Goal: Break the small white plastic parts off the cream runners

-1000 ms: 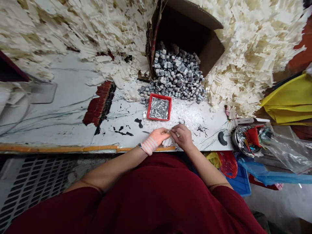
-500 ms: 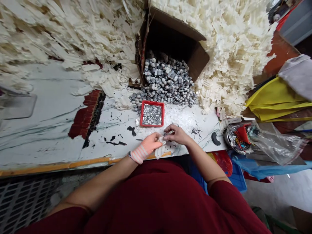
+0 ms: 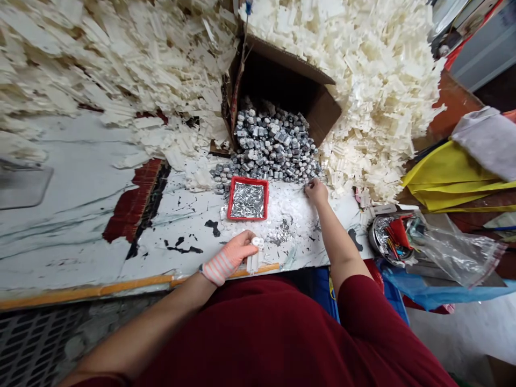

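Observation:
In a striped orange-and-white glove, my left hand grips a white plastic part above the table's front edge. The part has a rounded top with openings and a flat lower section. My bare right hand is reached forward to the lower right edge of a heap of small grey, white-ended motor-like pieces. Its fingers are curled together, and what is between them is hidden. A red tray of short metal pins stands between the heap and my left hand. Several loose pins lie on the table to the right.
A cardboard box lies on its side behind the heap. Cream plastic pieces are piled high at the back. Small white bits cover the table right of the tray. A metal bowl of tools stands at right.
My right hand has left the white plastic part and moved forward and right to the heap's edge. My left hand keeps the part, now seen slightly lower and further left. Loose pins have come into view.

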`<action>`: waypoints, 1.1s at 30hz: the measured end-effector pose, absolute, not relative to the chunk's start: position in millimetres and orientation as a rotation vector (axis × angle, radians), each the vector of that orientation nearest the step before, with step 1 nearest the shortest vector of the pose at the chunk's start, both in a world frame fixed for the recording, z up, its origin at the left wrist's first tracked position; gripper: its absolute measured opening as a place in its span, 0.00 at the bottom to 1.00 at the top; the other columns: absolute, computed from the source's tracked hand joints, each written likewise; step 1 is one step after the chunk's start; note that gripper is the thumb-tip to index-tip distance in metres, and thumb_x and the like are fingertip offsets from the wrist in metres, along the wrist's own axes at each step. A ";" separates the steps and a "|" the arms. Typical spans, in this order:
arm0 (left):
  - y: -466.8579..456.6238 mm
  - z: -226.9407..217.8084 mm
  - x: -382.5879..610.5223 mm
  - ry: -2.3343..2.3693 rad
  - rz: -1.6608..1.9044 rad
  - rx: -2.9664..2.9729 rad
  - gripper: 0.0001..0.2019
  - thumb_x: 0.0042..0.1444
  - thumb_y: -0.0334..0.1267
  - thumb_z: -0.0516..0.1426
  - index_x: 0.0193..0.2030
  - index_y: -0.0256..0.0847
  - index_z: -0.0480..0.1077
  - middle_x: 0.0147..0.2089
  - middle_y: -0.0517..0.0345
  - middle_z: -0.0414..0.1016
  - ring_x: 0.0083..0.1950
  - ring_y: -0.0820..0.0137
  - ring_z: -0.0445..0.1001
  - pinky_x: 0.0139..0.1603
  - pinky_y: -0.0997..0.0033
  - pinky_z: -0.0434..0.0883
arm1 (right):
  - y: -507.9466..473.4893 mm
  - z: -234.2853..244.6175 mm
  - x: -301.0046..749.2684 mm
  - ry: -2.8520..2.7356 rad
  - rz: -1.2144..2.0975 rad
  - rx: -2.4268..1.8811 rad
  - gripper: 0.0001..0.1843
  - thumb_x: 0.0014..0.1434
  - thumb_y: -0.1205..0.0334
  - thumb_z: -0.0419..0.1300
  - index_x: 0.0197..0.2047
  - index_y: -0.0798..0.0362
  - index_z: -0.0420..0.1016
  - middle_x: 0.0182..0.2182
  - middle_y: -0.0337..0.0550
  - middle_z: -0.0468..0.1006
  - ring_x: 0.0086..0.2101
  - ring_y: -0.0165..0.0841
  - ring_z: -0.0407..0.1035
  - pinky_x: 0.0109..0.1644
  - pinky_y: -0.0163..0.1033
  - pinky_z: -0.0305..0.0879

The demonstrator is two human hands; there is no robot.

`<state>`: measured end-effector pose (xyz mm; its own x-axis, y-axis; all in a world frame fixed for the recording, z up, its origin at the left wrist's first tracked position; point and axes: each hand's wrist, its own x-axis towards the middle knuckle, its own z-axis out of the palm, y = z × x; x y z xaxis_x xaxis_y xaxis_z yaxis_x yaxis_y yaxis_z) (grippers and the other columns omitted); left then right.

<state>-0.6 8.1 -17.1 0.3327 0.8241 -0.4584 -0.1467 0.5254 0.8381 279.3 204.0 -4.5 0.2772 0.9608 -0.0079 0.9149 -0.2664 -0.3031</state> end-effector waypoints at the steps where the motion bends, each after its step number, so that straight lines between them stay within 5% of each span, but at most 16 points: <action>1: 9.5 -13.0 1.4 1.050 0.742 0.756 0.11 0.42 0.35 0.57 0.33 0.39 0.59 0.22 0.69 0.59 0.21 0.79 0.59 0.19 0.80 0.55 | 193.7 -3.0 272.9 -1.738 0.287 -2.229 0.12 0.53 0.61 0.58 0.41 0.53 0.74 0.34 0.45 0.79 0.35 0.35 0.69 0.39 0.37 0.63; 6: 19.2 3.3 13.5 1.104 0.874 0.595 0.13 0.43 0.36 0.58 0.35 0.39 0.59 0.26 0.66 0.66 0.23 0.75 0.68 0.21 0.75 0.67 | 97.9 11.3 217.2 -1.907 0.722 -1.629 0.13 0.55 0.55 0.59 0.41 0.52 0.75 0.32 0.44 0.78 0.31 0.34 0.70 0.38 0.39 0.66; 9: 22.0 4.6 18.9 1.097 0.964 0.564 0.16 0.44 0.36 0.60 0.38 0.39 0.59 0.30 0.64 0.69 0.24 0.74 0.71 0.24 0.70 0.73 | 40.9 18.8 185.3 -2.203 0.686 -1.420 0.12 0.58 0.55 0.57 0.42 0.50 0.76 0.35 0.46 0.79 0.36 0.37 0.71 0.42 0.41 0.66; 15: 16.7 4.4 16.8 1.246 1.037 0.669 0.15 0.43 0.35 0.60 0.35 0.40 0.58 0.26 0.69 0.66 0.19 0.77 0.68 0.22 0.72 0.72 | 17.7 18.3 168.9 -2.396 0.541 -1.456 0.14 0.62 0.58 0.55 0.46 0.56 0.75 0.37 0.52 0.78 0.40 0.39 0.71 0.45 0.42 0.67; 24: 14.8 10.9 9.0 0.988 0.901 0.670 0.15 0.45 0.38 0.61 0.38 0.39 0.61 0.29 0.64 0.68 0.24 0.75 0.69 0.21 0.75 0.69 | 73.7 22.3 233.5 -2.287 1.199 -1.354 0.15 0.59 0.52 0.57 0.42 0.53 0.77 0.38 0.43 0.80 0.39 0.33 0.73 0.43 0.35 0.66; 29: 13.7 5.2 11.7 1.032 0.821 0.609 0.15 0.44 0.38 0.61 0.37 0.40 0.61 0.29 0.63 0.67 0.24 0.75 0.68 0.21 0.75 0.69 | 151.4 22.8 331.1 -1.614 0.148 -2.456 0.19 0.60 0.53 0.54 0.48 0.58 0.71 0.46 0.55 0.74 0.44 0.40 0.69 0.44 0.42 0.63; 33: 13.5 0.5 12.3 1.066 0.829 0.590 0.16 0.43 0.39 0.62 0.38 0.41 0.62 0.29 0.63 0.66 0.26 0.73 0.67 0.21 0.74 0.69 | 170.8 8.2 355.9 -1.572 -0.052 -2.647 0.20 0.58 0.60 0.55 0.52 0.60 0.68 0.50 0.60 0.69 0.44 0.42 0.69 0.44 0.42 0.63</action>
<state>12.3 13.5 0.5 0.2416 0.8214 -0.5166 -0.2987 0.5695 0.7658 355.9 170.8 8.2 0.4785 0.8759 0.0611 0.8781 -0.4771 -0.0368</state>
